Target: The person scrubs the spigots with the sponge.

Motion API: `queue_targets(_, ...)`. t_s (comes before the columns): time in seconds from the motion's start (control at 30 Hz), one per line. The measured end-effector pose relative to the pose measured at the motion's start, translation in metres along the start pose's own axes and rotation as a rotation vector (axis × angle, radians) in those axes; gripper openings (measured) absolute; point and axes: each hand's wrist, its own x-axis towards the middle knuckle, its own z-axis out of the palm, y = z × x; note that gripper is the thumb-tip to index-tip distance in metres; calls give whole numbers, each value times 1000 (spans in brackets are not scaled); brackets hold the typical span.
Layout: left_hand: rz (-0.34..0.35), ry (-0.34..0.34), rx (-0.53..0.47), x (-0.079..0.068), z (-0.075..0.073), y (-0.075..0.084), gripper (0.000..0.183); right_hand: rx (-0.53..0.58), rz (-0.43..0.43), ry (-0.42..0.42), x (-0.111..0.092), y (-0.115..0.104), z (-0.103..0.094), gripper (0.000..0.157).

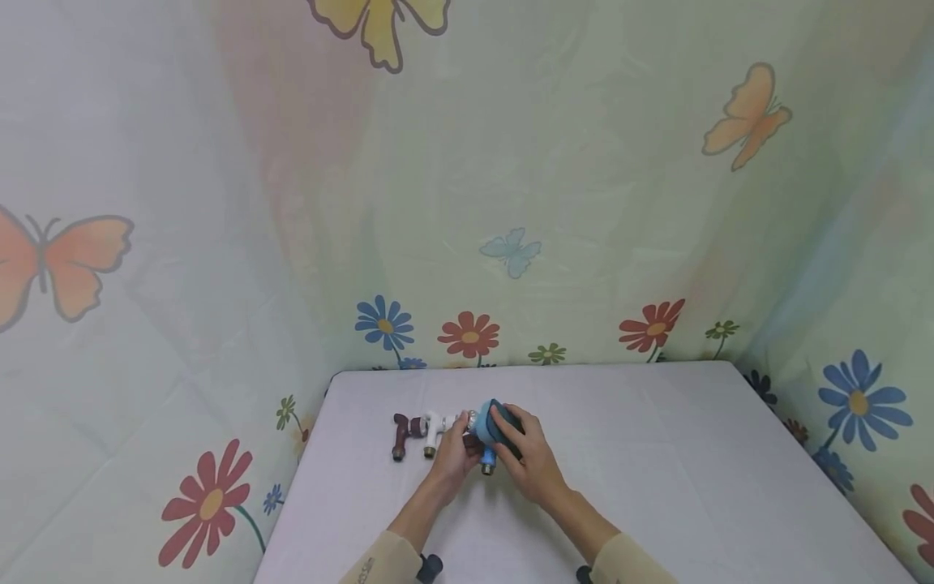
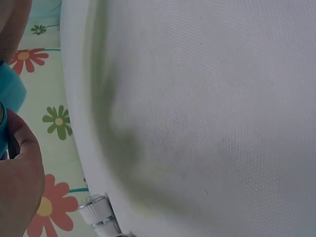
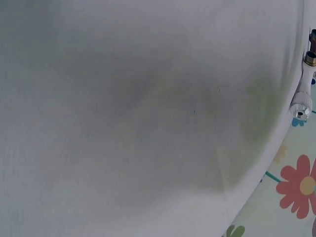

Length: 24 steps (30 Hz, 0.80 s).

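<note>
Both hands meet over the near-middle of the white table (image 1: 657,470), gathered round a blue spray nozzle (image 1: 484,423) lifted in front of the person; its head is up and its brass-threaded end points back towards the body. The left hand (image 1: 454,458) grips it from the left side, thumb raised and the other fingers curled beneath, apparently to steady the body. The right hand (image 1: 538,461) clasps a dark teal part (image 1: 508,430) on the right face of the head, thumb below and fingers over the top; whether this part is joined to the nozzle or a separate piece, the views do not settle. Holding from opposite sides probably keeps either hand from having to resist the other's push alone. The forearms slant inward from pale sleeves (image 1: 631,561), wrists bent so the palms roughly face each other. To the left of the hands, a maroon spray nozzle (image 1: 400,438) and a white spray nozzle (image 1: 431,434) lie side by side, threaded ends towards the person, a placement that looks like a tidy row leaving the handles easy to reach. The right wrist camera shows mostly tabletop, so it adds nothing about that grip.
</note>
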Motion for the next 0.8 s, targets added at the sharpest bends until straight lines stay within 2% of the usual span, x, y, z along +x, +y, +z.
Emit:
queue_targets(0.2,73,-11,25,0,0,1,65,-74,107,17,3,7,-3,55)
queue_targets(0.33,76,-28,46,0,-1,2,65,-81,175,12,5,8,-4,54)
queue_targets(0.57,82,-36,24,2,-2,3,69,-62,277,17,7,4,-3,58)
queue_targets(0.67,79,-29,12,3,-1,5,69,-40,273,43,6,1,-3,60)
queue_targets(0.8,54,7,-6,2,0,6,70,15,209,62,5,-3,-3,62)
